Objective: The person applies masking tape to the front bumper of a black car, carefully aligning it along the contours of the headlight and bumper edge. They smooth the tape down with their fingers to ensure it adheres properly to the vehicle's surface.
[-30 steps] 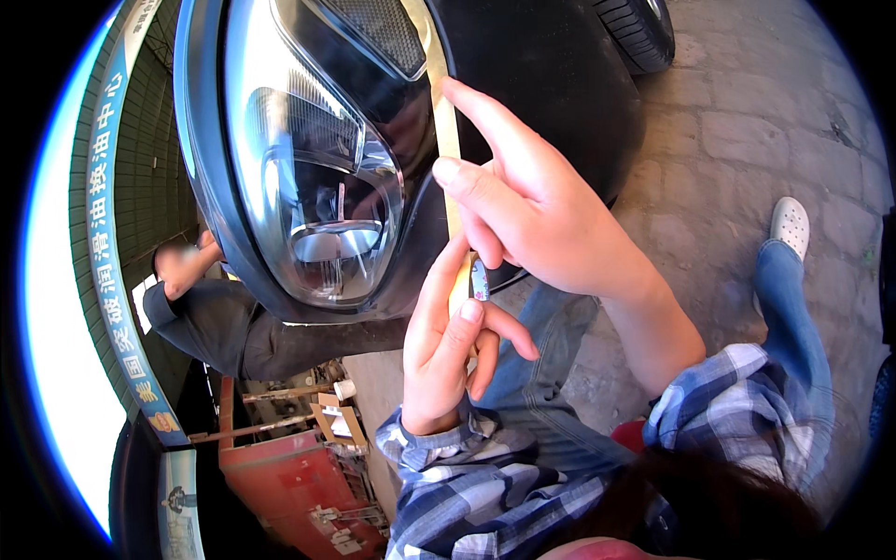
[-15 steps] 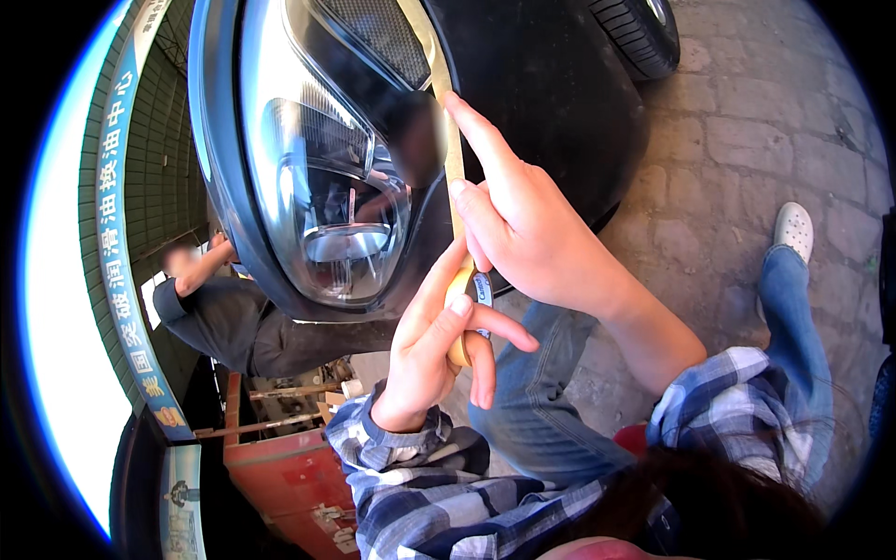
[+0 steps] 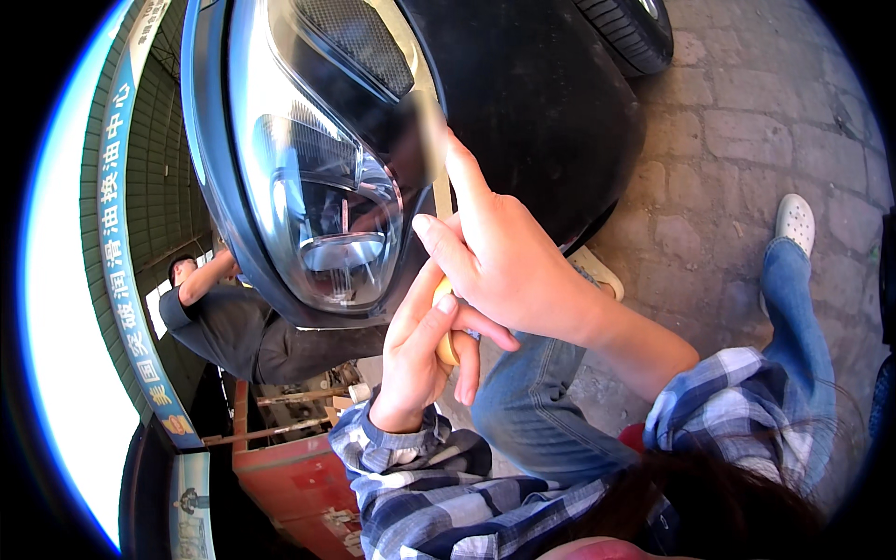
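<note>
A car headlight (image 3: 359,210) with a clear lens and dark insides fills the upper middle of the view. Along its right edge, beside the black body panel (image 3: 523,103), runs a strip of pale yellow masking tape (image 3: 441,196). My left hand (image 3: 415,359) grips the yellow tape roll (image 3: 447,349), which my right hand partly covers. Above it, my right hand (image 3: 513,266) rests its outstretched index fingertip on the strip, thumb apart; its other fingers are mostly hidden. The tape near that fingertip looks blurred.
Another person (image 3: 229,313) in dark clothes stands beyond the car at left. Below is a red cabinet (image 3: 299,485) with things on top. A tyre (image 3: 625,37) shows at the upper right, over stone paving (image 3: 719,168). My jeans-clad leg (image 3: 541,401) is below my hands.
My right hand has slid down along the tape strip, closer to my left hand, and now covers more of the roll. The view has shifted slightly, moving the headlight left.
</note>
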`<state>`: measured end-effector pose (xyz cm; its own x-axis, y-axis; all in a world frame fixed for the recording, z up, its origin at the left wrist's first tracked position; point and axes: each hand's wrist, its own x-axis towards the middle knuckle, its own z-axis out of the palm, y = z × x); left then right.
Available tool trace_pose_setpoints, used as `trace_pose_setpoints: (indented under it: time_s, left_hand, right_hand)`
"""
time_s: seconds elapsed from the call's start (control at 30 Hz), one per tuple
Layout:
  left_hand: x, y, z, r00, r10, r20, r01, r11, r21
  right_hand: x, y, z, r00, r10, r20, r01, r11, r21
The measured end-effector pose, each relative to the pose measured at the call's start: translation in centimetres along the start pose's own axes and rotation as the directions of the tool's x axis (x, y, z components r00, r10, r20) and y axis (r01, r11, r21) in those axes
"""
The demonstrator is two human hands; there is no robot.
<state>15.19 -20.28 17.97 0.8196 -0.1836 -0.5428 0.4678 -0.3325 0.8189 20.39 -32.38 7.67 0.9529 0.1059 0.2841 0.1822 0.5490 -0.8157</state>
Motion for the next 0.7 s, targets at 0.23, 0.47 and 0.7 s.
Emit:
trace_pose_setpoints:
  time_s: [0.23, 0.47, 0.7]
  left_hand:
    - [-0.2, -0.4, 0.3, 0.996, 0.030, -0.087, -0.034, 0.999, -0.041]
    - [-0.5, -1.0, -0.7, 0.995, 0.057, -0.077, -0.064, 0.994, -0.093]
    - [-0.7, -0.5, -0.6, 0.992, 0.044, -0.119, -0.048, 0.998, -0.032]
  right_hand:
    - [-0.8, 0.7, 1.1, 1.000, -0.004, 0.005, 0.004, 0.996, 0.094]
    - [-1.7, 1.0, 1.9, 0.997, -0.068, -0.043, 0.074, 0.985, 0.154]
    - [-1.6, 1.2, 1.9, 0.998, -0.053, -0.026, 0.056, 0.984, 0.171]
